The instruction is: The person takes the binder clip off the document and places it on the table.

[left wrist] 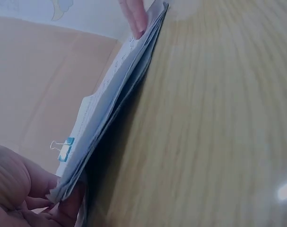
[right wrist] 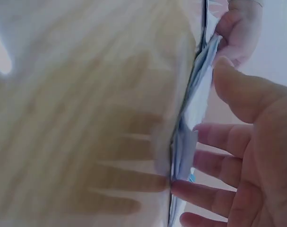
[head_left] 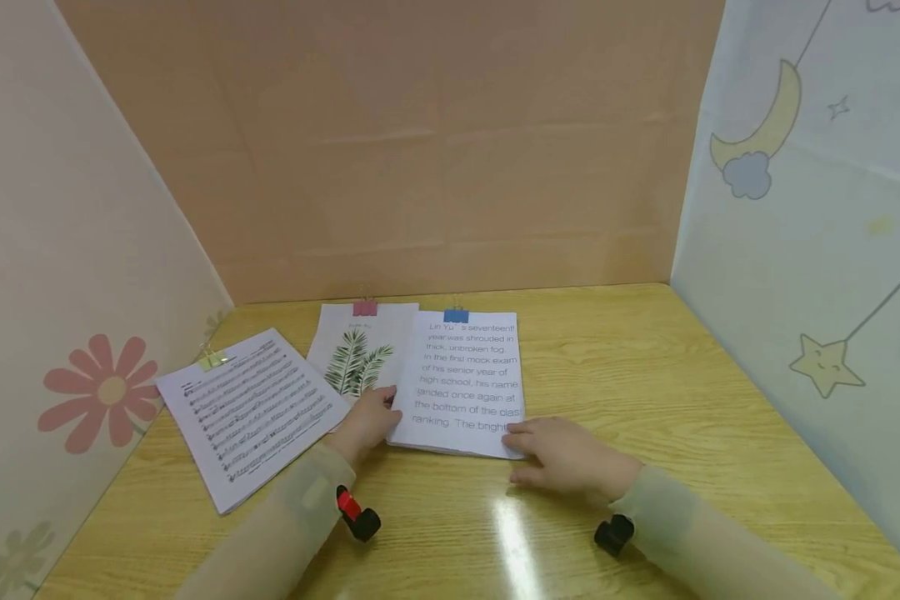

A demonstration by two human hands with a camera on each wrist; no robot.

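A stack of printed text sheets [head_left: 465, 375] with a blue binder clip [head_left: 456, 316] at its top edge lies mid-table. My left hand [head_left: 366, 423] pinches its lower left edge. In the left wrist view that corner is lifted off the wood, thumb above and fingers [left wrist: 70, 208] below. On the stack's lower right side my right hand [head_left: 566, 457] rests with its fingers extended. The right wrist view shows these fingers [right wrist: 219, 165] touching the paper's edge, the thumb held apart. Partly under the text stack lies a palm-leaf picture stack [head_left: 360, 350] with a pink clip [head_left: 365, 308].
To the left, a sheet-music stack [head_left: 251, 417] with a yellow clip [head_left: 213, 359] lies askew, its right corner close to my left hand. The wooden table [head_left: 607, 358] meets a brown back panel [head_left: 435, 167], with patterned panels on both sides.
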